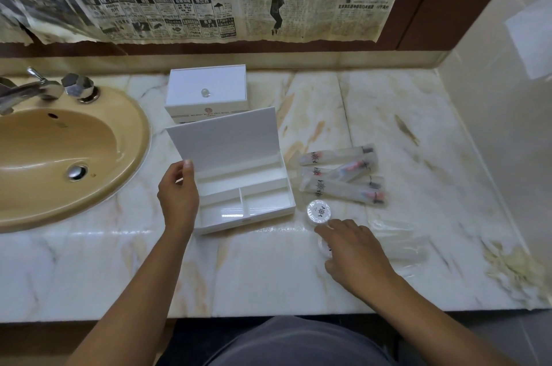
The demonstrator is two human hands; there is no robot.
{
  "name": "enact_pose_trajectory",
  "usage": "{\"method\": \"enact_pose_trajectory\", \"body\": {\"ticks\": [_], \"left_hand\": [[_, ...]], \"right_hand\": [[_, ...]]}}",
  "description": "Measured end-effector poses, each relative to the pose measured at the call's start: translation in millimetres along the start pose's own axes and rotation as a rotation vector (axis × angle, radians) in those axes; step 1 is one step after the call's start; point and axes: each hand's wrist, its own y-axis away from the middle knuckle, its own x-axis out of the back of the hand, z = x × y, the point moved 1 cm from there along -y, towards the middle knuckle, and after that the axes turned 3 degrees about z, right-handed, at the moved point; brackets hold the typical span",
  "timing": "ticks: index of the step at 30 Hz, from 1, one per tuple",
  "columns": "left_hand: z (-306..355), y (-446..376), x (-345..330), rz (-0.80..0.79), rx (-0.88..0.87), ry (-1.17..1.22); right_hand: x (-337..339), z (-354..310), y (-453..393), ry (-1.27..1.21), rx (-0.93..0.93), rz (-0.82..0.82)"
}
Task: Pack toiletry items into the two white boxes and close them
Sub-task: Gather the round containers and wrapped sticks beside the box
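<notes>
The left hand's grip curls round the left edge of the open white three-compartment plastic box, mid-worktop, lid upright. The right hand reaches down, fingers relaxed over small round white packets just right of the box.

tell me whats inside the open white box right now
The open white box shows three bare compartments, one long at the back and two in front. The left hand hides a little of its left edge.
</notes>
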Motion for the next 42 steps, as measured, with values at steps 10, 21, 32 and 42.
{"method": "enact_pose_trajectory", "body": {"ticks": [10, 21, 32, 42], "left_hand": [[0, 1, 0, 0.003, 0.001, -0.008], [2, 1, -1, 0.002, 0.008, -0.001], [2, 1, -1, 0.002, 0.002, -0.012], [2, 0, -1, 0.0, -0.008, -0.024]], "right_hand": [[20, 43, 9, 0.156, -0.296, -0.212], [-1, 65, 1, -0.016, -0.381, -0.228], [5, 50, -28, -0.105, -0.201, -0.049], [9, 70, -4, 0.101, -0.143, -0.337]]}}
